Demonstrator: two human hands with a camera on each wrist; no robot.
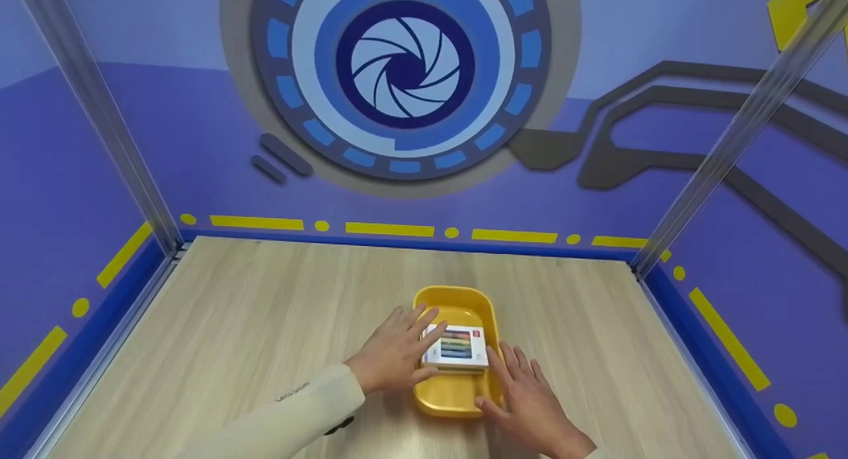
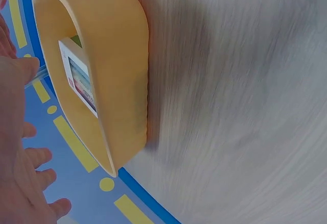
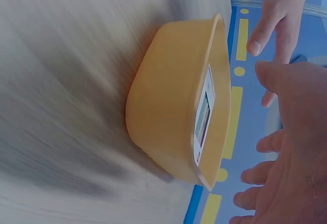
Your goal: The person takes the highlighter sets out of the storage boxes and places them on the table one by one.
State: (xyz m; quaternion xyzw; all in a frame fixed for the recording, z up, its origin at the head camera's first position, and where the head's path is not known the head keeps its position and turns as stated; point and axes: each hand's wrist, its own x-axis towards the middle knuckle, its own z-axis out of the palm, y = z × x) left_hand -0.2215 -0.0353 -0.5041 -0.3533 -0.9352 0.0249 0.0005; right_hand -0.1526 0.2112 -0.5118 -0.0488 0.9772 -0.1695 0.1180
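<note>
A yellow plastic bin (image 1: 450, 401) stands on the table. Inside it lies a white box (image 1: 478, 353) with a window showing several coloured sticks that look like crayons. From the left, my left hand (image 1: 391, 353) reaches over the bin's near-left rim, fingers spread and holding nothing. My right hand (image 1: 530, 406) is at the bin's right side, its fingers loosely extended and also holding nothing. Both wrist views show the hands above the level of the rim, apart from the bin wall (image 2: 120, 76). The left fingers cover part of the box's left edge in the head view.
The light wood table (image 1: 278, 300) extends around the bin. Blue and purple walls (image 1: 199, 148) with yellow dashes enclose it at the back and sides. Metal posts (image 1: 106, 114) stand at the back corners.
</note>
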